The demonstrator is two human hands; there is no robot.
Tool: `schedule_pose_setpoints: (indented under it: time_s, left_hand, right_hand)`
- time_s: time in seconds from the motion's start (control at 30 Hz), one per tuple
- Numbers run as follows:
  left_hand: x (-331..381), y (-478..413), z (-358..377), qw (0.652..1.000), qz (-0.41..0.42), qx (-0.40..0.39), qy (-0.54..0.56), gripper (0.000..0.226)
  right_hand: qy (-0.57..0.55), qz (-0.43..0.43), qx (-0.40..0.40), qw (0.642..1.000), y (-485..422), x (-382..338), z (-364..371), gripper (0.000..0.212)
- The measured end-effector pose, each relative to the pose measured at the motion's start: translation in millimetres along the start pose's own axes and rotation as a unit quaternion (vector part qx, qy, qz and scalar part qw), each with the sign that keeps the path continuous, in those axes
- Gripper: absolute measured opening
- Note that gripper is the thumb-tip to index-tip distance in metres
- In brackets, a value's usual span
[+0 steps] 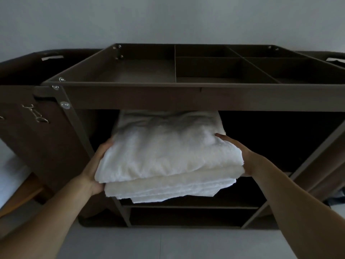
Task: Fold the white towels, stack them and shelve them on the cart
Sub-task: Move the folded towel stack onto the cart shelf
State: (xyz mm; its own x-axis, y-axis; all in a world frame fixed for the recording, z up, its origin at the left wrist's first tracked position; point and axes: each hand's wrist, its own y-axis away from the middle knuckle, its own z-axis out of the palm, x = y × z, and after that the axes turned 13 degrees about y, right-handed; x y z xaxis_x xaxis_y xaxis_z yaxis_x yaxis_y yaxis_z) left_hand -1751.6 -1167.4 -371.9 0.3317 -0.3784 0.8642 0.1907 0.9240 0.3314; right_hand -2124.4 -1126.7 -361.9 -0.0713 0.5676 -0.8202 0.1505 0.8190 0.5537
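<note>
- Two bare hands carry the load: the left hand (97, 165) clasps the near-left side of the stack of white towels (164, 156), thumb at its upper edge, fingers hidden beneath.
- The right hand (240, 154) grips the opposite side, thumb pressed on top, other fingers out of sight underneath.
- The stack, several folded layers, is partly inside the cart (242, 98). Its near end overhangs the middle shelf (214, 206) and its far end is tucked under the top rail. Whether it rests on the shelf I cannot tell.
- Folding and stacking look done; what is left, I judge, is sliding the stack fully in and letting go.
- Farther back, the divided top tray (141, 71) spans the cart, with a pale wall (168, 19) behind.
</note>
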Motion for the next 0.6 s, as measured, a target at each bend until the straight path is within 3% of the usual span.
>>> schedule_pose_setpoints:
  time_s: [0.13, 0.23, 0.43, 0.53, 0.6]
  left_hand:
    - [-1, 6, -10, 0.999, -0.023, -0.004, 0.025, 0.046]
    - [0, 9, -7, 0.999, -0.014, 0.031, 0.021, 0.043]
    - [-58, 20, -35, 0.962, 0.043, 0.225, 0.149, 0.046]
    - [-117, 39, -40, 0.906, -0.081, 0.302, 0.287, 0.075]
    - [-149, 58, -15, 0.880, -0.163, 0.250, 0.370, 0.085]
  right_hand:
    - [-0.017, 0.019, -0.010, 1.000, -4, 17, -2, 0.085]
    - [-0.037, 0.004, -0.047, 0.998, -12, 27, -1, 0.075]
    - [-0.055, 0.014, -0.060, 0.997, -12, 35, 0, 0.085]
    - [-0.053, 0.013, -0.049, 0.997, -11, 34, 2, 0.089]
    - [-0.054, -0.005, -0.062, 0.997, -7, 33, 3, 0.079]
